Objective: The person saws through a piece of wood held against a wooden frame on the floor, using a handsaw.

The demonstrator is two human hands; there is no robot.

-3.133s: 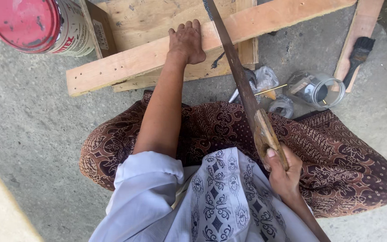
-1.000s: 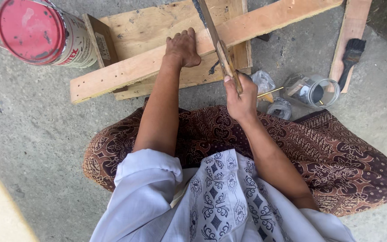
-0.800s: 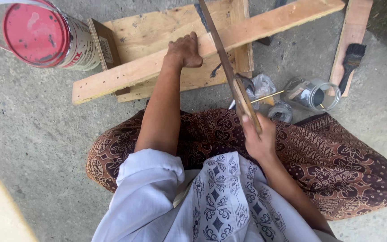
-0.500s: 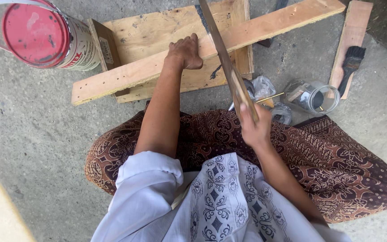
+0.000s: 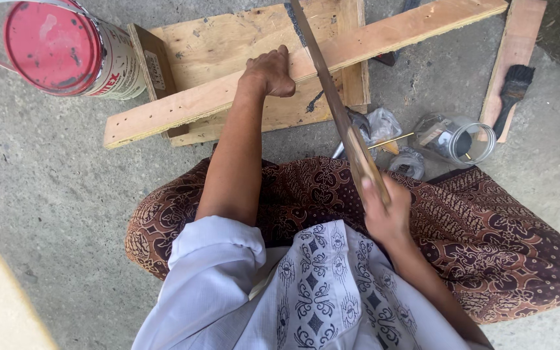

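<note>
My left hand [image 5: 269, 70] presses down on a long pale wooden plank [image 5: 183, 107] that lies across a plywood board [image 5: 228, 45] on the concrete floor. My right hand [image 5: 387, 210] grips the wooden handle of a hand saw [image 5: 332, 97]. The saw's blade runs up and away from me and crosses the plank just right of my left hand. I sit with a brown patterned cloth over my legs.
A paint can with a red lid [image 5: 59, 48] lies at the upper left. A clear glass jar [image 5: 455, 139], crumpled plastic bags [image 5: 380, 126] and a black-bristled brush [image 5: 513, 87] on another plank [image 5: 520, 45] lie to the right.
My right hand has pulled the saw back toward me, from near the plank down to my lap. My left hand has stayed on the plank.
</note>
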